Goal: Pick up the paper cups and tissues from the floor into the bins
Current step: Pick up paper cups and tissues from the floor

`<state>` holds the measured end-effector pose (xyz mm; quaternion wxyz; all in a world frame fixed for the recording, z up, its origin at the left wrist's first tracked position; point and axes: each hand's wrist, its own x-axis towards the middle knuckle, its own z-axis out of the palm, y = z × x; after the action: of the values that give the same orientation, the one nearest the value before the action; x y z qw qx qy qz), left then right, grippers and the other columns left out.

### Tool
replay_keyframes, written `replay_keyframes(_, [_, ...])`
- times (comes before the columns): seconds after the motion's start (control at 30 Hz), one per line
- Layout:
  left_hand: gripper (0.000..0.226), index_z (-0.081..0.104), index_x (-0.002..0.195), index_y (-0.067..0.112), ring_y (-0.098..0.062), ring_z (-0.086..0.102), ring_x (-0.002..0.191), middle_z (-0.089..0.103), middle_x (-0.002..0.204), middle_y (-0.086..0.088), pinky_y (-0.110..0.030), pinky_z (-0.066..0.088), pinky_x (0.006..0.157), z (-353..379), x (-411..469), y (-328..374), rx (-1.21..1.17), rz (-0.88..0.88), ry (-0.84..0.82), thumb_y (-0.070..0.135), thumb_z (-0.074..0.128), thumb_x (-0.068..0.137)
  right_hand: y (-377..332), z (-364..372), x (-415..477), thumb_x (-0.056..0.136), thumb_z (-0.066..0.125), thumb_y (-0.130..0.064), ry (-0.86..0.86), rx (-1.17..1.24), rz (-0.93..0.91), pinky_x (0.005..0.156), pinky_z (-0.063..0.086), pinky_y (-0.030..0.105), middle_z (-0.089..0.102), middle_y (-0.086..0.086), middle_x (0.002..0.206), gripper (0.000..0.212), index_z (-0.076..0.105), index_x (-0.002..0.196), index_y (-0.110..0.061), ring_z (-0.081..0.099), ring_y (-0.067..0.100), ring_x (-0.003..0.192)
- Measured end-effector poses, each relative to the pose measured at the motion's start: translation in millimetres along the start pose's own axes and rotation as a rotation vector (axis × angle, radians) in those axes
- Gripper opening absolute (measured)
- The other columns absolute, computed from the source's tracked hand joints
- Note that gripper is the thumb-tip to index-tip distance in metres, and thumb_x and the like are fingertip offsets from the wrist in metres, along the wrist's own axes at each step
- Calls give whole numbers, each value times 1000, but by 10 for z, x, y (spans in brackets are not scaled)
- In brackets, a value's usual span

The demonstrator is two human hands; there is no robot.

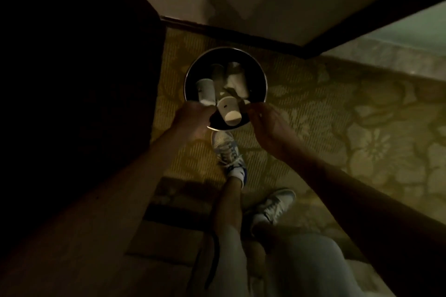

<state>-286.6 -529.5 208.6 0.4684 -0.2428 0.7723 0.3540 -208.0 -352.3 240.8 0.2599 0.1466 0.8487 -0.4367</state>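
Fingers [203, 109] of the left hand [190, 119] curl round the lower end of a paper cup [205, 91] tilted over the near-left rim of the bin [261, 72]. The right hand [268, 125] hovers at the near-right rim; whether its loose fingers pinch anything is too dim to tell. A second cup [229, 111] overlaps the near rim. Better to release only once each cup sits wholly inside the rim.
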Motion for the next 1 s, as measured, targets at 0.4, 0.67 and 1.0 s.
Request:
replay_keyframes(0.4, [44, 48, 56, 20, -9, 47, 45, 46, 48, 7, -24, 32, 46, -243, -4014, 1503, 1031, 982, 229, 46, 57, 91, -1082, -1864, -2961, 93, 55, -43, 213, 91, -159, 65, 48, 22, 52, -17, 86, 20, 51, 102, -26, 53, 1, 74])
replay_keyframes(0.67, [44, 57, 64, 17, -7, 54, 58, 54, 52, 5, -18, 30, 43, 898, -5930, 2079, 1267, 1237, 32, 52, 54, 89, -752, -2815, -4932, 82, 49, -61, 597, -21, -90, 62, 45, 27, 53, -8, 87, 34, 46, 96, -29, 51, 10, 71])
replay_keyframes(1.0, [19, 50, 82, 35, -2, 42, 57, 40, 67, 21, -14, 24, 51, 2888, -6520, 2659, 1654, 1738, -270, 50, 52, 93, 412, -2985, -5984, 87, 55, -59, 861, 205, 369, 69, 36, 16, 45, -17, 103, 47, 45, 127, -36, 48, 2, 89])
